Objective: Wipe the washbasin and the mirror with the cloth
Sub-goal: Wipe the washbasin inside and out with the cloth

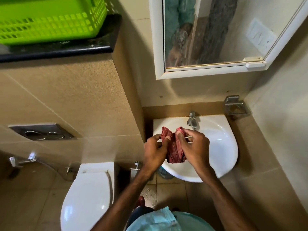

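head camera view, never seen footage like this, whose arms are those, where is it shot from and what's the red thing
There is no machine here. One wide-angle camera sits on a person's head and looks forward and down, so the two arms coming in from the bottom are the wearer's own. The left hand and the right hand both grip a red striped cloth, held bunched between them above a white ceramic washbasin with a chrome tap. On the wall above it hangs a white-framed mirror. To the left are a white toilet with its lid down and a bright green plastic basket on a dark ledge.
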`<action>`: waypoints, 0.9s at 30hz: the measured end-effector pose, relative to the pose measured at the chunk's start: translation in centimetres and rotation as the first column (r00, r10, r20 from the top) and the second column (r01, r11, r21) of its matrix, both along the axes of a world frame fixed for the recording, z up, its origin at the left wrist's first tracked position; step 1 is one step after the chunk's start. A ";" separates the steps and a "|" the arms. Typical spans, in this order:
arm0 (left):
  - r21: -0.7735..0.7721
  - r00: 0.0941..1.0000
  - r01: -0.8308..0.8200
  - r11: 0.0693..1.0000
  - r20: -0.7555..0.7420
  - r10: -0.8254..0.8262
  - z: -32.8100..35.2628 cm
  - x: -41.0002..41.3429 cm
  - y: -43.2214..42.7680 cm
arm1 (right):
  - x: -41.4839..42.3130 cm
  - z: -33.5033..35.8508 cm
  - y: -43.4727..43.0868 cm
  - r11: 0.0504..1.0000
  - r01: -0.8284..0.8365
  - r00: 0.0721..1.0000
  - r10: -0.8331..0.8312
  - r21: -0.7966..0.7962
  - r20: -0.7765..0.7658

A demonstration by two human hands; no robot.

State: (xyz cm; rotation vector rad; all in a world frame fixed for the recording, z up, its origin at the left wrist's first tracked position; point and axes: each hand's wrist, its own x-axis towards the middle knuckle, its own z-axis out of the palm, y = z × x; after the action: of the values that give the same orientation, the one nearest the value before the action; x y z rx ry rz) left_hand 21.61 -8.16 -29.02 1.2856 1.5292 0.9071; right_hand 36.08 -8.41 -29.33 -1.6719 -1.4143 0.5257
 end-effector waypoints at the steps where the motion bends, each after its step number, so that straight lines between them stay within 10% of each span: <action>1: 0.003 1.000 0.007 1.000 -0.013 -0.007 0.0 0.0 -0.1 | -0.4 -0.3 -0.1 1.000 -0.023 1.000 0.022 -0.011 -0.009; 6: -0.020 0.996 -0.014 1.000 -0.085 0.012 0.0 -0.4 -0.6 | -2.0 -1.1 -1.1 0.985 -0.166 0.975 0.156 -0.050 -0.161; 13: -0.246 0.953 0.020 0.969 0.298 0.056 2.0 -0.6 0.3 | -0.5 -3.2 -0.2 0.957 -0.289 0.930 0.278 -0.013 -0.241; 19: -0.291 0.974 0.068 0.954 0.227 0.000 0.9 1.1 2.5 | -1.8 -3.8 0.4 0.931 -0.340 0.450 0.036 -0.134 -0.892; 23: -0.337 0.979 0.141 0.931 0.188 -0.080 -2.7 1.2 4.9 | -2.0 -6.5 1.7 0.923 -0.317 0.101 -0.197 -0.219 -0.975; 27: -0.252 0.990 0.120 0.960 0.107 -0.095 -8.3 -0.4 7.7 | -1.2 -11.3 3.4 0.921 -0.296 0.008 -0.263 -0.253 -0.965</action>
State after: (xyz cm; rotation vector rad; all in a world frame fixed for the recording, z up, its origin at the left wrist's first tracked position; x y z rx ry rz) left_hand 21.20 -0.44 -37.28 1.1104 1.4365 0.6641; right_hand 34.87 -5.01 -40.62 -0.9128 -0.1172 1.7307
